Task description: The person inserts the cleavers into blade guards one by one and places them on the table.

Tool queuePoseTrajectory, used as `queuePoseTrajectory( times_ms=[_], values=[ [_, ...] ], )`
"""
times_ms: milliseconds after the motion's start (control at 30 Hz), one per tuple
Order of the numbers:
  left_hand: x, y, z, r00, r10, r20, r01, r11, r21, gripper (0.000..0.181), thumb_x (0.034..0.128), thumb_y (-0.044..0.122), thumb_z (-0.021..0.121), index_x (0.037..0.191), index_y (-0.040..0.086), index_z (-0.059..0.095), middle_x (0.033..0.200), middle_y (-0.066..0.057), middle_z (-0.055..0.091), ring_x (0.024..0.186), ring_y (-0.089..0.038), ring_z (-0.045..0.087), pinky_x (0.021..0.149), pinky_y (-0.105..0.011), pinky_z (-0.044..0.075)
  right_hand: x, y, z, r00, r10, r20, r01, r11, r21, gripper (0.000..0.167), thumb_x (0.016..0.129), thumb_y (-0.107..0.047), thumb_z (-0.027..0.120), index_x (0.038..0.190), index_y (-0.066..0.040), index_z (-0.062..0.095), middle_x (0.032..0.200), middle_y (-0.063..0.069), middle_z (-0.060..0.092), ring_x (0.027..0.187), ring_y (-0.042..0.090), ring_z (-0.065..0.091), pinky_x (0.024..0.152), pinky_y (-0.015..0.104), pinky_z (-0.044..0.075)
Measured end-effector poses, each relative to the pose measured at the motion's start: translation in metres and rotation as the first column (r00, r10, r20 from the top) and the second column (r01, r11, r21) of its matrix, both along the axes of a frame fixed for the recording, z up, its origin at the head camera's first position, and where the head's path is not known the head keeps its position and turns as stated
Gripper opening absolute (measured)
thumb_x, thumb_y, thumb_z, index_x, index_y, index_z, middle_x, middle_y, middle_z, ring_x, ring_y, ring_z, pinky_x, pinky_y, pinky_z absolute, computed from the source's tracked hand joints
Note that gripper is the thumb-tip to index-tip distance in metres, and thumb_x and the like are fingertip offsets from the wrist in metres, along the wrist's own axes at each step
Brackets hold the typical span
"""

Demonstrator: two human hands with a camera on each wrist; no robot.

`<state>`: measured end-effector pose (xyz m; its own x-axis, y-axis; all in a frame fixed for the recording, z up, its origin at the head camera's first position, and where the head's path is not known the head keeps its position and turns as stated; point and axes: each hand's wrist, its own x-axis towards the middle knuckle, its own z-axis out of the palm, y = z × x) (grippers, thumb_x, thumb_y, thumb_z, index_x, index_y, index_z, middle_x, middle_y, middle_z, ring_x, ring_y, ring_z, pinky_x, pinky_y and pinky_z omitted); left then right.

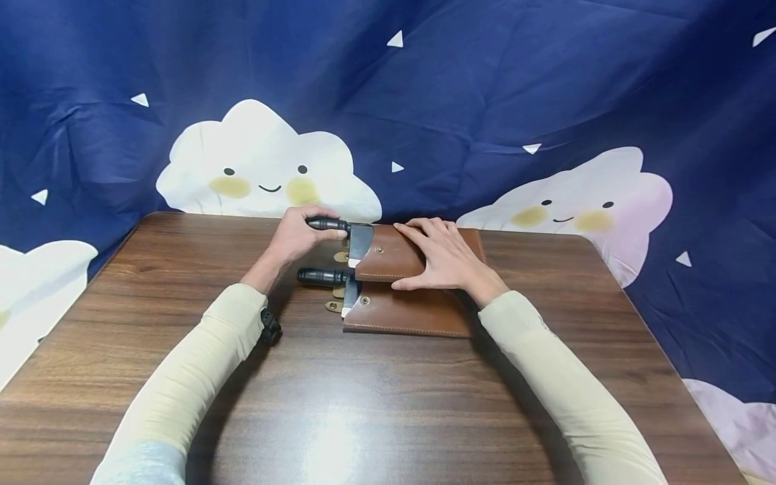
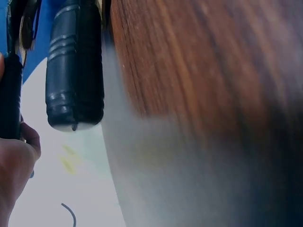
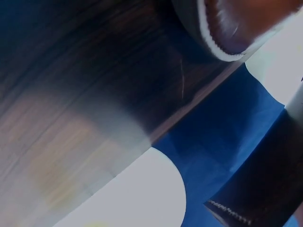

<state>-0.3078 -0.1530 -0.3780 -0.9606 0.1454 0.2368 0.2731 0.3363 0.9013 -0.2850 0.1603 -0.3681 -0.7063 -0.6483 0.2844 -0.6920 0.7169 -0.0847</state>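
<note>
Two cleavers in brown leather sheaths lie one behind the other near the table's back edge. My left hand (image 1: 293,234) grips the black handle (image 1: 324,223) of the far cleaver, also seen at the edge of the left wrist view. Across the far sheath (image 1: 388,261) my right hand (image 1: 445,254) holds on, thumb at the near edge and fingers towards the far edge. A strip of dark blade (image 1: 362,237) shows at the sheath's mouth. The near cleaver's handle (image 1: 320,276) points left, untouched, with its sheath (image 1: 406,315) partly under the far one.
Snap straps (image 1: 333,306) stick out beside the sheath mouths. Wood-grain table (image 1: 339,404) surface extends in front. Behind the table's back edge hangs a blue curtain (image 1: 436,87) printed with white clouds. A small black device (image 1: 270,326) sits on the left wrist.
</note>
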Motion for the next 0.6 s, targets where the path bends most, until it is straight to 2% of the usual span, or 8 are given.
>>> queuePoseTrajectory(
  times_ms=[200, 433, 600],
  values=[
    [0.000, 0.004, 0.001, 1.000, 0.002, 0.003, -0.002, 1.000, 0.006, 0.039, 0.0761, 0.016, 0.091, 0.110, 0.002, 0.076, 0.106, -0.010, 0.071, 0.097, -0.021, 0.062, 0.080, -0.026, 0.051, -0.001, -0.005, 0.001, 1.000, 0.010, 0.001, -0.010, 1.000, -0.009, 0.115, 0.065, -0.088, 0.066, 0.154, -0.019, 0.044, 0.141, 0.005, 0.048, 0.120, 0.028, 0.042, 0.097, 0.045, 0.031],
    [0.002, 0.008, 0.000, 1.000, -0.001, 0.023, 0.000, 0.999, 0.032, 0.039, 0.0761, 0.014, 0.091, 0.110, 0.001, 0.076, 0.106, -0.011, 0.070, 0.094, -0.021, 0.062, 0.074, -0.025, 0.053, -0.004, -0.013, -0.001, 0.999, 0.040, -0.012, -0.041, 0.999, -0.013, 0.115, 0.065, -0.090, 0.065, 0.154, -0.018, 0.046, 0.138, 0.004, 0.050, 0.116, 0.027, 0.043, 0.094, 0.044, 0.032],
    [0.001, 0.014, -0.001, 1.000, 0.008, 0.009, -0.008, 1.000, 0.020, 0.038, 0.0758, 0.015, 0.092, 0.108, 0.002, 0.077, 0.108, -0.011, 0.070, 0.099, -0.020, 0.061, 0.080, -0.025, 0.052, -0.005, -0.017, -0.002, 0.999, 0.042, -0.018, -0.043, 0.999, -0.021, 0.115, 0.064, -0.089, 0.066, 0.153, -0.017, 0.047, 0.137, 0.005, 0.051, 0.114, 0.028, 0.044, 0.093, 0.044, 0.032]
  ],
)
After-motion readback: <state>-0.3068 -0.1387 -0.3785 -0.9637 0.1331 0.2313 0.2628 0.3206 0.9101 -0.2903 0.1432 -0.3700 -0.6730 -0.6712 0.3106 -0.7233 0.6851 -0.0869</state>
